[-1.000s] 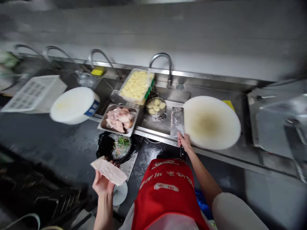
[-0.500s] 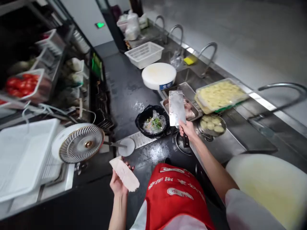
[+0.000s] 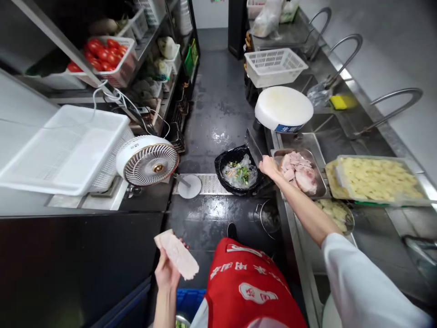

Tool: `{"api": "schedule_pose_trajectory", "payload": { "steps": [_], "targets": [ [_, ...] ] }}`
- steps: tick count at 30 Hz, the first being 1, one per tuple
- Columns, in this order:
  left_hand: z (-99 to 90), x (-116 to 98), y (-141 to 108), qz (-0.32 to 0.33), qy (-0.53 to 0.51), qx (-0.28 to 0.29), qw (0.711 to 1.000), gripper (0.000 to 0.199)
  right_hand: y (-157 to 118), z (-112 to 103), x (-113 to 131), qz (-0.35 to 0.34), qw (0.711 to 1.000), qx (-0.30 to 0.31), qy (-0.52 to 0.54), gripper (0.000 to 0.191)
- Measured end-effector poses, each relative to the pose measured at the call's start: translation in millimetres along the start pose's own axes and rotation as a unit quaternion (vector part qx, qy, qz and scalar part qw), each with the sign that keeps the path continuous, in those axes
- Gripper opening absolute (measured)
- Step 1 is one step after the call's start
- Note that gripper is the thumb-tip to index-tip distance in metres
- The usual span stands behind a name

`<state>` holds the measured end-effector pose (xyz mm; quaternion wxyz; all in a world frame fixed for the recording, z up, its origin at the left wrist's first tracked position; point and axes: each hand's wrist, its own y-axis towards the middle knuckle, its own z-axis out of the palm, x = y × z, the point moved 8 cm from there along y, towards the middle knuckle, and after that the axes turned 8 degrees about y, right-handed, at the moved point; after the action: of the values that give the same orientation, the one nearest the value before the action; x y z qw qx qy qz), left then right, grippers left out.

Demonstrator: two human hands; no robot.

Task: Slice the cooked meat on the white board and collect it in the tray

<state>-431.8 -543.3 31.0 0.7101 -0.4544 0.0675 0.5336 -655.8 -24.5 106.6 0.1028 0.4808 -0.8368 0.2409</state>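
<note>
At the lower left, my left hand [image 3: 166, 271] is closed around a flat slab of pale meat [image 3: 178, 256], its broad cut face turned up. My right hand [image 3: 268, 166] reaches out over the sink side, gripping the handle of a cleaver [image 3: 254, 146]. The cleaver's blade points up and away, seen nearly edge-on above a bin with a black bag [image 3: 220, 171]. Just right of that hand stands a metal tray [image 3: 317, 169] with pieces of pale pink meat [image 3: 298, 172] in it.
A standing fan [image 3: 148, 160] and white crates [image 3: 64, 150] are on the left. Along the right counter lie a round cutting block [image 3: 283, 105], a tray of yellowish pieces [image 3: 380, 177], a bowl [image 3: 336, 214] and curved taps [image 3: 396, 107]. A pot [image 3: 269, 216] sits low between.
The view has swung left, so the surroundings appear further right. The cleaver has turned from showing its broad face to nearly edge-on. My left hand still holds the meat.
</note>
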Motion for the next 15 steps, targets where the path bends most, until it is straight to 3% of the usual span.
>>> {"api": "schedule_pose_trajectory", "payload": {
  "steps": [4, 8, 11, 13, 15],
  "targets": [
    [20.1, 7, 14, 0.008, 0.084, -0.045, 0.995, 0.045, 5, -2, 9, -0.025, 0.998, 0.017, -0.050, 0.033],
    [72.2, 19, 33, -0.013, 0.194, -0.035, 0.980, 0.061, -19, -18, 0, -0.050, 0.997, 0.006, -0.066, 0.034],
    [123.0, 39, 52, -0.041, 0.291, 0.022, 0.956, 0.073, -84, -39, -34, -0.085, 0.993, -0.053, -0.062, 0.036],
    [164.3, 59, 64, -0.049, 0.368, 0.092, 0.924, 0.077, -149, -56, -72, -0.089, 0.988, -0.123, -0.031, 0.037],
    [211.1, 88, 70, -0.058, 0.430, 0.175, 0.884, 0.078, -226, -70, -123, -0.039, 0.980, -0.193, 0.013, 0.039]
  ]
}}
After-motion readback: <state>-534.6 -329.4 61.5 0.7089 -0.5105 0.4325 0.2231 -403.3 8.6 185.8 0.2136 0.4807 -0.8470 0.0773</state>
